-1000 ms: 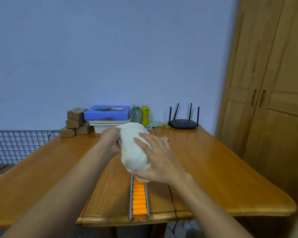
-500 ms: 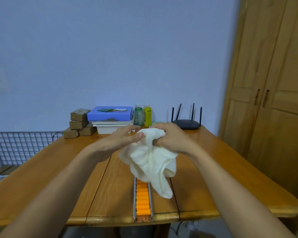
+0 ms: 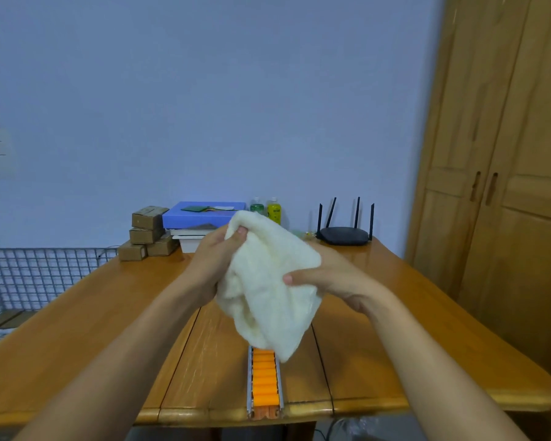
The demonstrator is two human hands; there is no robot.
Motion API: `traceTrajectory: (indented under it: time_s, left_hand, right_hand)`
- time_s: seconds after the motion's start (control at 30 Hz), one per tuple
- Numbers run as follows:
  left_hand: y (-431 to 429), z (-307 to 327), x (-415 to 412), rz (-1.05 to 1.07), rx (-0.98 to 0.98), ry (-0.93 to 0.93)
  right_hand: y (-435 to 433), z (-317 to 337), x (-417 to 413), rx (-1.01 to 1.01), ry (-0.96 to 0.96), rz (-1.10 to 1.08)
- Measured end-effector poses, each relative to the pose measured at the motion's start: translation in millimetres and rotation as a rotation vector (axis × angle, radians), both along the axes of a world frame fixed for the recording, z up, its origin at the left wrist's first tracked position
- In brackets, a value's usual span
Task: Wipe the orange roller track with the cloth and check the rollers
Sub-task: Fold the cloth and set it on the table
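Note:
A cream-white cloth [image 3: 269, 288] hangs bunched in the air above the table, held by both hands. My left hand [image 3: 212, 261] grips its upper left edge with the thumb on top. My right hand [image 3: 328, 278] pinches its right side. Below it lies the orange roller track [image 3: 264, 381], a narrow grey metal channel of orange rollers that runs away from the table's front edge. Only the near end of the track shows; the cloth hides the rest.
The wooden table [image 3: 109, 313] carries small cardboard boxes [image 3: 147, 232], a blue box on books [image 3: 204, 214], two bottles [image 3: 268, 210] and a black router [image 3: 344, 233] along its far edge. A wire basket [image 3: 29, 275] stands at the left, a wooden wardrobe [image 3: 506, 186] at the right.
The cloth has been lifted off the track and regathered between both hands. It hung loose half a second ago and is now bunched wider, with my right hand lower on its side.

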State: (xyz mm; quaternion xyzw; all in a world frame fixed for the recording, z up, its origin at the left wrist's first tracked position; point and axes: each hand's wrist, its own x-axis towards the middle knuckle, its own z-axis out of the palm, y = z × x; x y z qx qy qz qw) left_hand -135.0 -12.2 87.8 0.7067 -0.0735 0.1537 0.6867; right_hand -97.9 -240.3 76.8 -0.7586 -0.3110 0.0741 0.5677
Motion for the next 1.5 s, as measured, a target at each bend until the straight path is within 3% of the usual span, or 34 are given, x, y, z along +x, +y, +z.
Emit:
traceTrajectory:
  time_s: [0.17, 0.37, 0.9, 1.17, 1.37, 1.5]
  left_hand:
    - [2, -4, 3, -0.075, -0.184, 0.035]
    - [10, -19, 10, -0.173, -0.24, 0.057]
    - [13, -25, 16, -0.131, -0.209, 0.049]
    - [10, -30, 20, 0.058, -0.14, -0.004]
    - [5, -33, 21, -0.005, 0.002, 0.025]
    - [-4, -36, 25, -0.026, -0.038, 0.028]
  right_hand:
    - [4, -12, 6, 0.343, 0.023, -0.192]
    - [12, 1, 5, 0.532, -0.094, -0.322]
    - [16, -8, 12, 0.538, -0.105, -0.348]
    - [19, -16, 20, 0.574, -0.104, -0.399]
    - [17, -19, 30, 0.562, -0.149, -0.482]
    - [13, -20, 35, 0.49, -0.199, -0.569]
